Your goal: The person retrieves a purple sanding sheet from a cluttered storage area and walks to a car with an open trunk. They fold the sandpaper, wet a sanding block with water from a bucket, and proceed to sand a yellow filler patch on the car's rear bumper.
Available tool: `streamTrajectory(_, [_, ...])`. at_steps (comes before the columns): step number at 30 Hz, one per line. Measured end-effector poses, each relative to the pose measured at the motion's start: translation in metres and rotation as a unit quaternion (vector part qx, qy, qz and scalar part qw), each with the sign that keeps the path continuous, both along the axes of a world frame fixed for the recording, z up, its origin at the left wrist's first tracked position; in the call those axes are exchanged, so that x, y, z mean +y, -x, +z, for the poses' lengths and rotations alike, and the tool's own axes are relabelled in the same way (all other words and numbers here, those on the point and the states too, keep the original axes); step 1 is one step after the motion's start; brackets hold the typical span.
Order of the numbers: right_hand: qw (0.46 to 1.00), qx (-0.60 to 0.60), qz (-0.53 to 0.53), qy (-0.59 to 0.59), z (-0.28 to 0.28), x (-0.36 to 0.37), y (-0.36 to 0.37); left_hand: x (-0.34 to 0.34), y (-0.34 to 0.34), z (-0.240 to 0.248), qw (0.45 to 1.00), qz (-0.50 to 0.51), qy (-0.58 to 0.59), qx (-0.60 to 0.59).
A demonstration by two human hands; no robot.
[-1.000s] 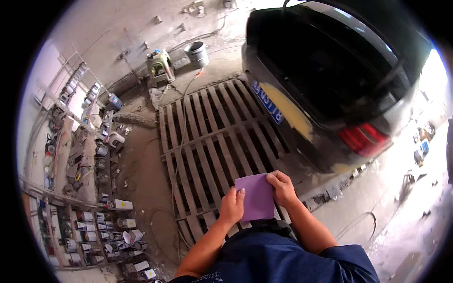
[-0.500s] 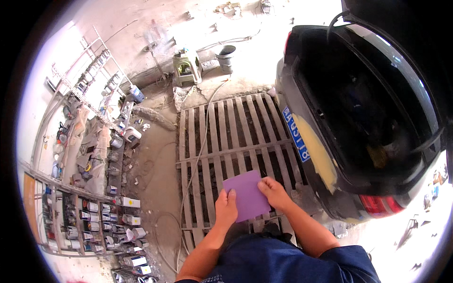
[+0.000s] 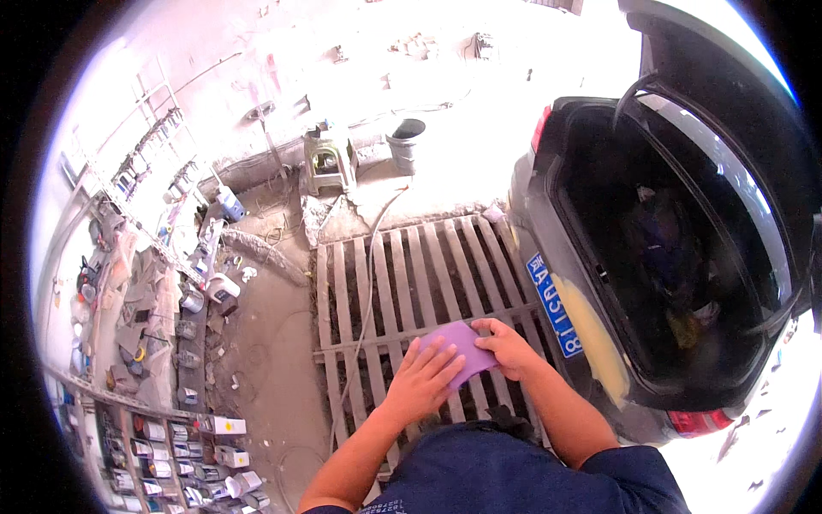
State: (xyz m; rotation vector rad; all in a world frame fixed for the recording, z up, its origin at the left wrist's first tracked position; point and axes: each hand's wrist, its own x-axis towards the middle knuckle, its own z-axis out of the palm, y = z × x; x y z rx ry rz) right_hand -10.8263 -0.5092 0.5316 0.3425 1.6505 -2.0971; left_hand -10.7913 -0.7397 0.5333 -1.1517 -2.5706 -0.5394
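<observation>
A purple sandpaper sheet [image 3: 467,347] is between my hands in front of my body, above the slatted floor grate. My left hand [image 3: 425,377] lies over the sheet's left part, palm down, with its fingers stretched out and apart; the thumb is hidden. At the right edge, my right hand [image 3: 509,347] is closed on the sheet, index finger and thumb pinching its corner. The sheet looks bent or folded, and its left and lower parts are covered by my left hand.
A dark car [image 3: 552,193] with a raised tailgate and a yellow filler patch [image 3: 591,343] stands at right. The floor grate [image 3: 402,283] has open gaps, and a hose [image 3: 368,295] crosses it. Cans [image 3: 227,426] crowd racks at left. A stool [image 3: 329,164] and bucket [image 3: 404,147] stand ahead.
My left hand has gone from gripping the sheet's left edge to lying flat across it. The sheet now shows smaller and bent. The view has tilted up, so the car and grate sit lower.
</observation>
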Motion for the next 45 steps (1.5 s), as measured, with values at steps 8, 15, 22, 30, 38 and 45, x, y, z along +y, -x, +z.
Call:
streamTrajectory(8, [0.994,0.090,0.032,0.047,-0.016,0.002,0.080,-0.027,0.085,0.010,0.882,0.209,-0.256,-0.335])
streamTrajectory(15, [0.980,0.156,0.099,-0.074,0.001,-0.055,0.164,-0.028,0.165,-0.012,0.655,0.153,-0.576,-0.464])
streamTrajectory(22, [0.964,0.178,0.144,-0.139,-0.014,-0.051,0.283,-0.006,0.267,-0.011,0.431,0.158,-0.713,-0.530])
streamTrajectory(30, [0.959,0.198,0.135,-0.150,-0.004,-0.016,0.382,0.031,0.364,0.004,0.424,0.181,-0.707,-0.537])
streamTrajectory(38, [0.929,0.265,0.092,-0.240,-0.008,-0.007,0.441,0.045,0.429,0.016,0.448,0.186,-0.701,-0.523])
streamTrajectory(45, [0.965,0.228,0.000,-0.131,0.005,-0.019,0.505,0.029,0.495,0.007,0.514,0.217,-0.615,-0.556])
